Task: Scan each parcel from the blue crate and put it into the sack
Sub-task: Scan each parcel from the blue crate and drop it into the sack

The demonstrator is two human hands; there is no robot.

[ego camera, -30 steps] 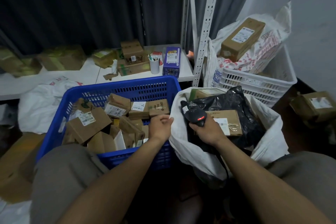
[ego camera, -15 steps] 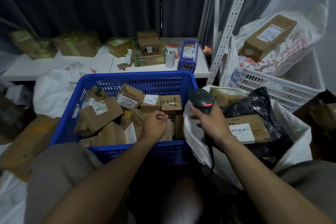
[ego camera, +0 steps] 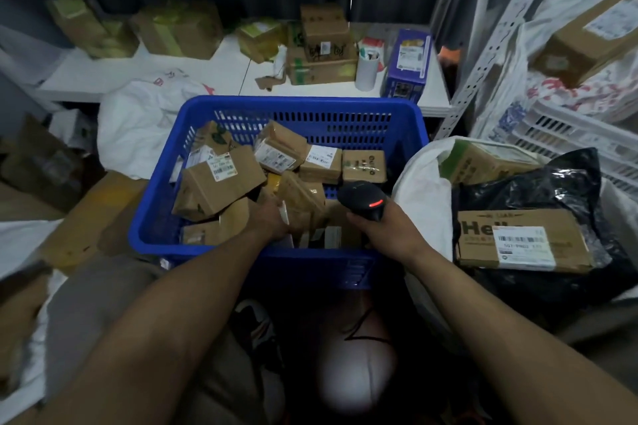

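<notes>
The blue crate [ego camera: 300, 105] stands in front of me, filled with several brown cardboard parcels [ego camera: 221, 183]. My left hand [ego camera: 271, 222] reaches down among the parcels near the crate's front edge. Its fingertips are hidden between the boxes, so a grip cannot be made out. My right hand [ego camera: 381, 229] holds a black barcode scanner [ego camera: 362, 198] with a red light over the crate's front right corner. The white sack [ego camera: 417, 172] stands open to the right of the crate. It holds a labelled brown box [ego camera: 483, 241], a black plastic bag [ego camera: 552, 190] and another box [ego camera: 483, 162].
A white shelf [ego camera: 214, 72] behind the crate carries more boxes, a white cup [ego camera: 366, 71] and a purple carton [ego camera: 409, 62]. A white basket [ego camera: 569, 134] with bags and a long box stands at the far right. A metal rack post [ego camera: 483, 45] rises between shelf and basket.
My left hand has dropped from above the parcels down in among them. My right hand has carried the scanner left from over the sack to above the crate.
</notes>
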